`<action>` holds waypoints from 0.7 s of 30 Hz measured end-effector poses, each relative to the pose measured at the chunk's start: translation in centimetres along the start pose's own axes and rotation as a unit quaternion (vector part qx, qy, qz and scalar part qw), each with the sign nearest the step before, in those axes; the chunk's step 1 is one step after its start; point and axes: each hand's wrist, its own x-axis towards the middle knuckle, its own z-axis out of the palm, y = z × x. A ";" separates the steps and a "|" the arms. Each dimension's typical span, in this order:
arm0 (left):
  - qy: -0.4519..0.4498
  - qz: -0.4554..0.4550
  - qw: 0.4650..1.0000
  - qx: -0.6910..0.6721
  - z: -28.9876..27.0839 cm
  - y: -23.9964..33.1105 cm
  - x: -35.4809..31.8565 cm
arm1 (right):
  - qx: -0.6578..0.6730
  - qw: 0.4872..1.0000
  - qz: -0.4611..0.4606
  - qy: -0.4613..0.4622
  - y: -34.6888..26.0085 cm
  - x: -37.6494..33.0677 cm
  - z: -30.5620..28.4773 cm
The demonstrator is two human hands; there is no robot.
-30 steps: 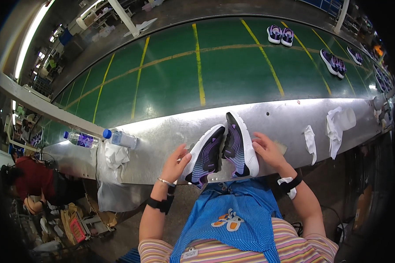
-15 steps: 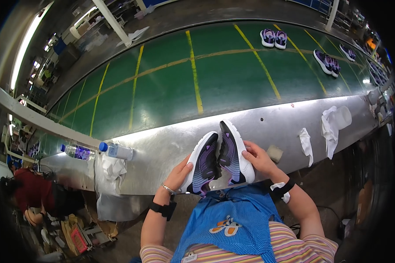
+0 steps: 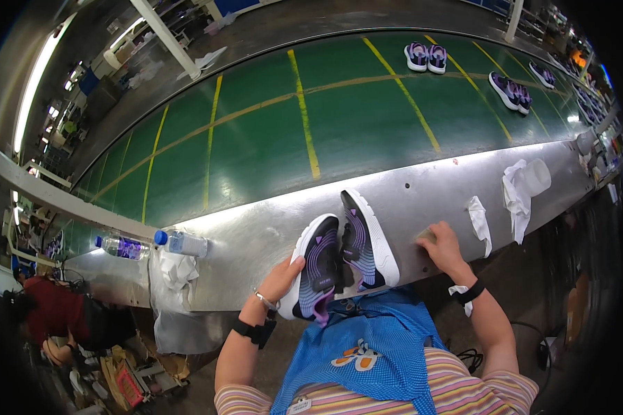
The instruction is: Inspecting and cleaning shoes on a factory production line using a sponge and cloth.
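My left hand (image 3: 279, 280) grips the outer side of a black and purple sneaker (image 3: 317, 266) with a white sole. Its mate, a second sneaker (image 3: 368, 242), lies on its side against it on the metal ledge (image 3: 256, 235), with no hand on it. Off to the right, my right hand (image 3: 444, 247) closes on a small beige block (image 3: 426, 237), largely covered by the fingers. Whether the block is off the ledge I cannot tell.
Beyond the ledge, a green conveyor belt (image 3: 256, 149) with yellow lines bears several sneakers (image 3: 426, 57). Two bottles (image 3: 183, 243) and crumpled paper (image 3: 176, 268) are at left. White cloths (image 3: 479, 225) and a white cup (image 3: 535, 178) sit at right. A person (image 3: 55, 311) bends at far left.
My right hand has let go of the right sneaker and moved right onto the beige block. My left hand keeps its sneaker, which has turned slightly.
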 end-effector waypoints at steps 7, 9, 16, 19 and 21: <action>-0.203 -0.067 0.929 -0.301 1.6 0.9 -7.9 | 0.328 0.933 0.017 -0.148 -10.3 -1.0 -3.9; -0.276 -0.084 0.930 -0.229 1.8 2.2 -8.3 | 0.355 0.911 -0.001 -0.210 -13.1 -1.3 -3.8; -0.349 -0.137 0.915 -0.146 3.1 2.3 -7.9 | 0.210 0.844 -0.222 -0.441 -15.3 -1.3 -2.7; -0.347 -0.140 0.921 -0.107 4.0 2.2 -7.8 | 0.140 0.829 -0.232 -0.489 -15.2 -1.9 -2.7; -0.368 -0.121 0.918 -0.084 4.4 1.9 -7.5 | 0.161 0.828 -0.252 -0.475 -14.9 -2.6 -2.2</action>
